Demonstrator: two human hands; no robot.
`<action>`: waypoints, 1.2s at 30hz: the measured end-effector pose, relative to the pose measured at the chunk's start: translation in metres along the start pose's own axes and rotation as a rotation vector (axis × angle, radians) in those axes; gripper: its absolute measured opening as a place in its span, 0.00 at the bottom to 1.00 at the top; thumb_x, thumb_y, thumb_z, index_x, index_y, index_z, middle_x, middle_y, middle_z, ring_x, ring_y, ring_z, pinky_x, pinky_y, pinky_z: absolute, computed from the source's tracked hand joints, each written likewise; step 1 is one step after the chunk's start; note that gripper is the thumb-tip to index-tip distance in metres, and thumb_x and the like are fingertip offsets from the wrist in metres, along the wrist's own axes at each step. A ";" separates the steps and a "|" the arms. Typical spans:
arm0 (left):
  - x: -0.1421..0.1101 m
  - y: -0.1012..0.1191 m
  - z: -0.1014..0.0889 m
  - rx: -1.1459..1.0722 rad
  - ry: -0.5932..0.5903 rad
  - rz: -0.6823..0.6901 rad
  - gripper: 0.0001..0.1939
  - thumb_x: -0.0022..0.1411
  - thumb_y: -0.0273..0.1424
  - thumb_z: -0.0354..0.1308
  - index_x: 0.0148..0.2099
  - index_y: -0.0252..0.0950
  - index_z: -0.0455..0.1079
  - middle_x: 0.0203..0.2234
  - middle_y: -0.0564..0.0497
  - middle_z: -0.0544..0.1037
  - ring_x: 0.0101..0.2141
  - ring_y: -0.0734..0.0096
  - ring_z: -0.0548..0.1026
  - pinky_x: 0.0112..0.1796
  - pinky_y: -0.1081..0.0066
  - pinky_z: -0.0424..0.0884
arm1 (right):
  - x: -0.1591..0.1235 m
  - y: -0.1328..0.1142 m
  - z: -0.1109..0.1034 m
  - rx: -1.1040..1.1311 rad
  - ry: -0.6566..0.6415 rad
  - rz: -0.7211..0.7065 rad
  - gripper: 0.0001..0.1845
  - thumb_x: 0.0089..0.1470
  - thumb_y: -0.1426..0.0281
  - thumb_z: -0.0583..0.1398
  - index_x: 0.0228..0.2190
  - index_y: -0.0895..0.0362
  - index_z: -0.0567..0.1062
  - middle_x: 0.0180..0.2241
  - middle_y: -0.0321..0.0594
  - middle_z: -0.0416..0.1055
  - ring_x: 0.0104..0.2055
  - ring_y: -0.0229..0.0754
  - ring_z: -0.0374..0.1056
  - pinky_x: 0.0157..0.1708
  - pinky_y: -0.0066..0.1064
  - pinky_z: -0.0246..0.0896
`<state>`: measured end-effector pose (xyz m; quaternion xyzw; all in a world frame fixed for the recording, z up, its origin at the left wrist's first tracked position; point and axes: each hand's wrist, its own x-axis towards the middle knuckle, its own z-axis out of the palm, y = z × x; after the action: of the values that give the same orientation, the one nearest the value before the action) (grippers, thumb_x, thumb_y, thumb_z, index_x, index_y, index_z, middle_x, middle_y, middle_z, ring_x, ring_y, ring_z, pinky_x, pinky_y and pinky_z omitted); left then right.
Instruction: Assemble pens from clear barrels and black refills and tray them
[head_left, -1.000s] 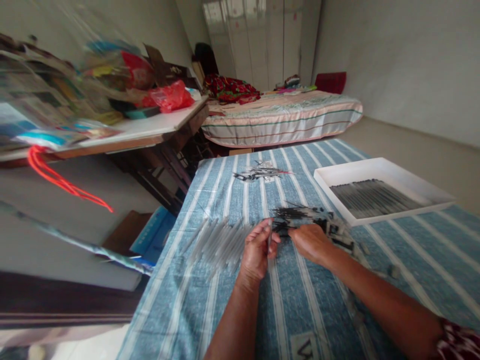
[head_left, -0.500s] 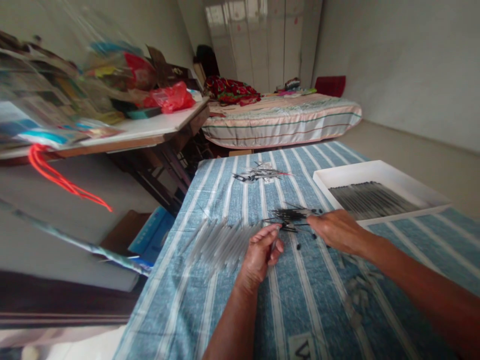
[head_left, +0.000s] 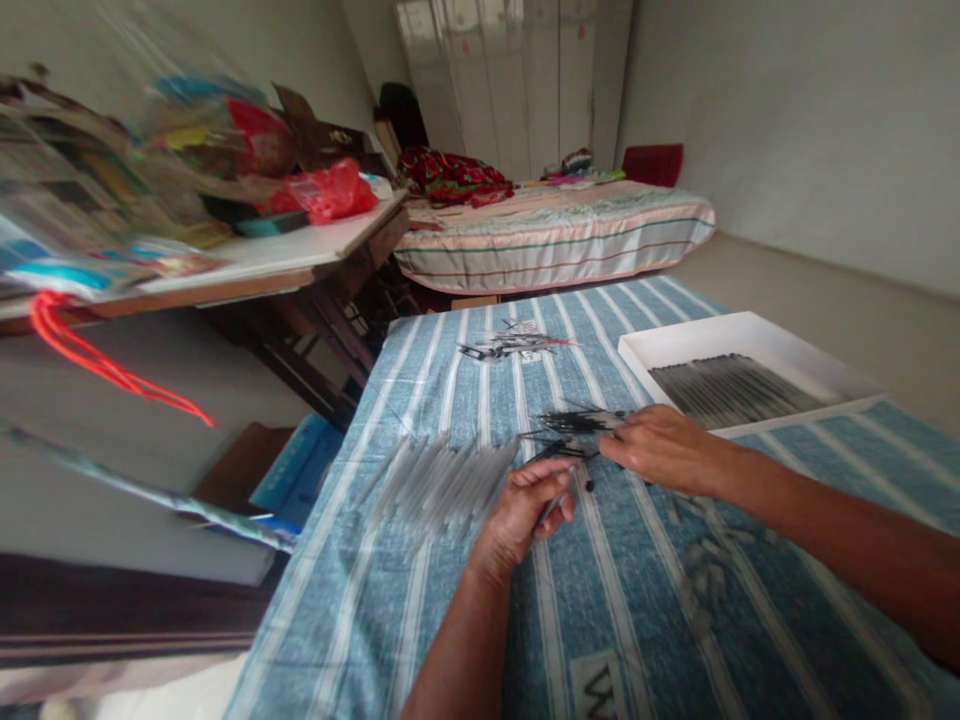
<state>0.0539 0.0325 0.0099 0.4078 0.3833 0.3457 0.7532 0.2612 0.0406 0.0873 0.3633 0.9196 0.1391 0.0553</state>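
My left hand [head_left: 534, 500] is closed around a slim translucent tube [head_left: 553, 506] that looks like a pen barrel. Just beside it, a row of similar translucent tubes [head_left: 442, 480] lies on the striped cloth. My right hand [head_left: 649, 447] has its fingers pinched together at the right edge of a pile of thin black pen parts [head_left: 576, 420]. What those fingertips hold is hidden. A small black piece [head_left: 589, 487] lies on the cloth between my hands. Small clear caps [head_left: 709, 570] are scattered below my right forearm.
A white box [head_left: 817, 365] with a row of dark-tipped pens stands at the right. Farther back lies another heap of thin parts [head_left: 517, 343]. A cluttered side table [head_left: 300, 255] with a hanging red cord [head_left: 112, 365] is at the left, and a bed [head_left: 555, 235] stands behind.
My left hand has shifted slightly right, closer to my right hand. The right hand has stayed by the black parts, its fingers still pinched. The whole view has moved slightly.
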 end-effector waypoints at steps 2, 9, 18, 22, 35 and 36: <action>-0.001 0.000 0.000 0.024 -0.027 -0.018 0.22 0.50 0.37 0.62 0.46 0.30 0.70 0.13 0.53 0.73 0.09 0.83 0.58 0.11 0.79 0.45 | 0.001 0.003 -0.002 -0.029 0.025 -0.051 0.05 0.54 0.77 0.55 0.30 0.59 0.71 0.23 0.42 0.73 0.26 0.42 0.69 0.24 0.29 0.51; -0.002 0.000 -0.001 0.087 -0.062 -0.075 0.20 0.50 0.38 0.62 0.43 0.31 0.70 0.13 0.53 0.73 0.07 0.83 0.58 0.11 0.79 0.47 | 0.008 0.003 -0.003 -0.007 0.061 -0.176 0.08 0.56 0.77 0.53 0.28 0.59 0.71 0.20 0.39 0.71 0.24 0.38 0.65 0.25 0.29 0.50; -0.005 0.003 -0.007 0.146 -0.122 -0.164 0.24 0.51 0.41 0.61 0.46 0.30 0.69 0.13 0.52 0.74 0.08 0.81 0.61 0.11 0.80 0.50 | 0.004 0.002 0.000 0.012 0.104 -0.214 0.08 0.56 0.77 0.55 0.26 0.58 0.71 0.19 0.39 0.70 0.23 0.38 0.63 0.23 0.30 0.46; -0.006 0.002 -0.007 0.205 -0.145 -0.217 0.26 0.51 0.41 0.61 0.48 0.29 0.68 0.14 0.51 0.75 0.09 0.79 0.63 0.11 0.79 0.54 | 0.001 0.002 0.005 0.013 0.126 -0.250 0.08 0.56 0.76 0.55 0.26 0.58 0.71 0.19 0.38 0.70 0.22 0.38 0.63 0.21 0.30 0.44; -0.004 0.000 -0.005 0.152 -0.207 -0.177 0.27 0.53 0.40 0.61 0.52 0.30 0.66 0.15 0.50 0.76 0.09 0.79 0.63 0.11 0.80 0.55 | 0.000 -0.011 0.015 0.124 0.215 -0.232 0.11 0.57 0.77 0.53 0.26 0.58 0.71 0.19 0.36 0.69 0.22 0.37 0.62 0.23 0.29 0.48; -0.004 -0.001 -0.005 0.127 -0.201 -0.153 0.27 0.53 0.40 0.60 0.52 0.30 0.67 0.15 0.50 0.76 0.09 0.80 0.63 0.11 0.80 0.54 | 0.001 -0.015 0.015 0.136 0.246 -0.213 0.10 0.57 0.76 0.52 0.28 0.58 0.72 0.20 0.36 0.69 0.23 0.37 0.63 0.24 0.29 0.49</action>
<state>0.0479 0.0310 0.0087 0.4567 0.3568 0.2198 0.7848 0.2539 0.0343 0.0688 0.2469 0.9600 0.1132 -0.0679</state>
